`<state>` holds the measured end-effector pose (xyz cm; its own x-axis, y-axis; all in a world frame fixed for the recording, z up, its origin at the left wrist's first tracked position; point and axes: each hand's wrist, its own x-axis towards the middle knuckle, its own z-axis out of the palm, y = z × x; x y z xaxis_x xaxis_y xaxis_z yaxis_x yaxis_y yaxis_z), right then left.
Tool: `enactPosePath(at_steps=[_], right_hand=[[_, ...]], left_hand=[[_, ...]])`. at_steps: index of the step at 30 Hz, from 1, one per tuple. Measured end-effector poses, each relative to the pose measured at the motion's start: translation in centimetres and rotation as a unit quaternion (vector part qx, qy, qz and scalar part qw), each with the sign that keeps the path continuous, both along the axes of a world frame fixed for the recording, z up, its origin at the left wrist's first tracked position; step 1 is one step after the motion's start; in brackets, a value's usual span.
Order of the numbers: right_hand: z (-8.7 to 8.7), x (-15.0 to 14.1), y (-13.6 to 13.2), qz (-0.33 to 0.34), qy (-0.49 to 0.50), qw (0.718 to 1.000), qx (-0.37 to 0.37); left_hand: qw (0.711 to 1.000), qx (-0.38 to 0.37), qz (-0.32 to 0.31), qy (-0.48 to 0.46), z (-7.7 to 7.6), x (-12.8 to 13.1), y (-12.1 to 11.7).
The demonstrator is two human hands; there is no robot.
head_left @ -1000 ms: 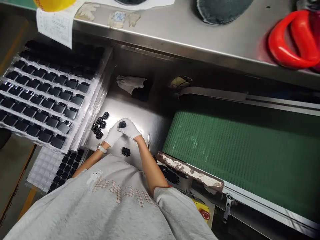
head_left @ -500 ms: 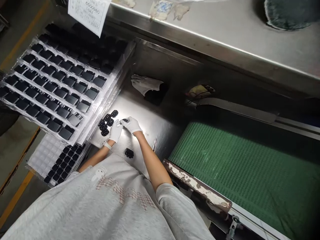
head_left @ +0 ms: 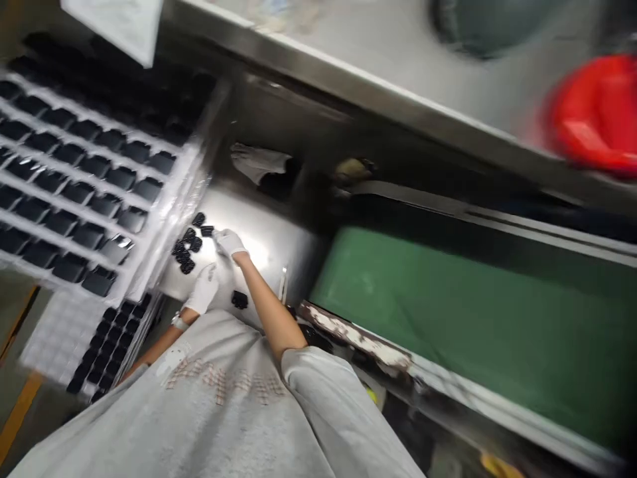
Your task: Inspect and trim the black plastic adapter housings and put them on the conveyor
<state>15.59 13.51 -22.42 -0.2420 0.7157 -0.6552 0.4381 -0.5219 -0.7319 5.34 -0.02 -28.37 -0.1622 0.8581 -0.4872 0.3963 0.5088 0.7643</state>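
My right hand (head_left: pixel 229 242), in a white glove, reaches over the metal table. Its fingers are closed on a small black plastic part (head_left: pixel 207 231) at the edge of a loose group of similar black parts (head_left: pixel 183 247). Nearer my body is my gloved left hand (head_left: pixel 205 289), apart from the right one and just below the group. Blur hides how its fingers are set and whether anything is in them. One more black part (head_left: pixel 239 299) lies by itself on the table, close to my shirt.
Stacked clear trays (head_left: pixel 149 219) of black pieces stand at the left. Below them is a partly filled tray (head_left: pixel 54 332). A green conveyor belt (head_left: pixel 448 312) runs to the right. A glove (head_left: pixel 259 162) lies behind; a metal shelf (head_left: pixel 378 79) with a red object (head_left: pixel 597 116) overhangs the back.
My hands have come apart: the left has drawn back toward my body, while the right has moved with a black part to the group. The camera view has swung to the right and blurred.
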Motion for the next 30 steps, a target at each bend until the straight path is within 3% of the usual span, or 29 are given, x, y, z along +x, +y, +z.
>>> enactPosePath(at_steps=[4,7,8,10,12,14,15,17,20,22,24,26,30], right_hand=[[7.2,8.5,-3.5,-0.047,-0.032,0.996,0.065],[13.5,17.9,-8.4,-0.073,-0.105,0.980,0.152],[15.5,21.7,-10.4,-0.119,-0.180,0.957,0.196],[18.5,29.7,-14.3,-0.277,-0.355,0.858,0.246],[20.0,38.0,-17.6,-0.390,-0.523,0.724,0.224],[20.4,45.5,-19.7,-0.424,-0.642,0.617,0.166],[20.2,48.7,-20.3,-0.418,-0.671,0.597,0.137],[19.7,53.7,-20.9,-0.406,-0.682,0.596,0.123],[18.8,58.0,-20.6,-0.371,-0.674,0.627,0.117],[18.5,59.5,-19.5,-0.363,-0.675,0.630,0.123],[18.8,60.5,-17.6,-0.356,-0.686,0.615,0.154],[19.4,61.2,-15.1,-0.314,-0.704,0.613,0.175],[20.7,62.2,-10.4,-0.211,-0.707,0.657,0.155]], left_hand=[[0.997,-0.026,-0.071,0.010,-0.1,1.7,1.5],[0.988,-0.024,-0.151,0.022,1.2,3.0,3.0],[0.984,-0.020,-0.174,0.028,1.7,3.5,3.4],[0.975,-0.006,-0.218,0.036,2.9,4.6,4.1],[0.966,0.012,-0.255,0.037,3.7,6.0,4.6],[0.960,0.028,-0.276,0.035,4.2,7.6,5.0],[0.959,0.033,-0.280,0.034,4.4,8.4,5.2],[0.959,0.038,-0.278,0.033,4.8,9.9,5.5],[0.964,0.037,-0.260,0.031,5.3,11.4,5.4],[0.969,0.037,-0.241,0.031,5.7,11.8,5.0],[0.974,0.041,-0.221,0.035,5.9,12.0,4.3],[0.977,0.046,-0.205,0.046,6.2,12.2,3.6],[0.980,0.046,-0.185,0.056,7.2,12.9,2.3]])
